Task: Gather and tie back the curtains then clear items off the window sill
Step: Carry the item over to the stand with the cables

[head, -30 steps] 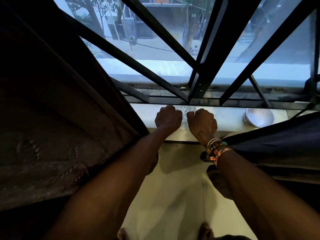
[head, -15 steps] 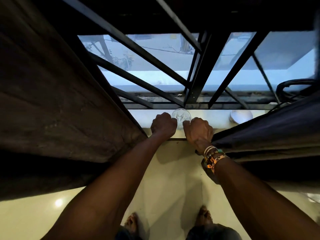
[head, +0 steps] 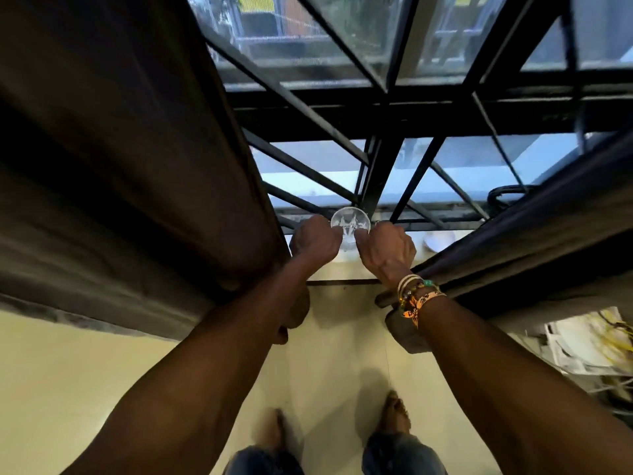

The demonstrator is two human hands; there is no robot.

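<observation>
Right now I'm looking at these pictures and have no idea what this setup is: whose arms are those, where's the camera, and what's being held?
No machine here: these are a person's two bare arms, seen from a wide-angle camera worn on their head, looking forward and down, so the feet show below. The left hand and right hand grip a clear glass between them, one on each side, at the pale window sill; whether it rests there or is lifted, I cannot tell. A white bowl sits further right on the sill. A dark left curtain and right curtain hang at the sides, with black window bars behind.
</observation>
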